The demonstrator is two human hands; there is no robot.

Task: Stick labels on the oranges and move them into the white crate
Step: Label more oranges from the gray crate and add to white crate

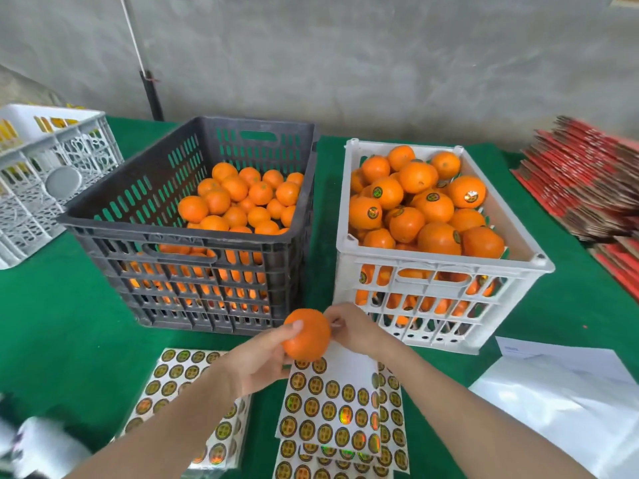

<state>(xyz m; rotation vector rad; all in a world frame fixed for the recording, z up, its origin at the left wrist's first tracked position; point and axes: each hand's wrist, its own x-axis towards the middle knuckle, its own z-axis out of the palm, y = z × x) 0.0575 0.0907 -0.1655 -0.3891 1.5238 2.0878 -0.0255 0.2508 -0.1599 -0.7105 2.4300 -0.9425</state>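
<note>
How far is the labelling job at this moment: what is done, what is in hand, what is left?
Done: the white crate is heaped with oranges, several showing labels. In hand: the left hand holds one orange above the label sheets; the right hand works at its side, probably sticking a label. Left: the black crate holds many unlabelled oranges.

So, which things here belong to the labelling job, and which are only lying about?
Job: orange in left hand, right hand, sticker sheets, dark crate, white crate.
Lying about: pale crate far left, red cardboard stack, white paper.
</note>
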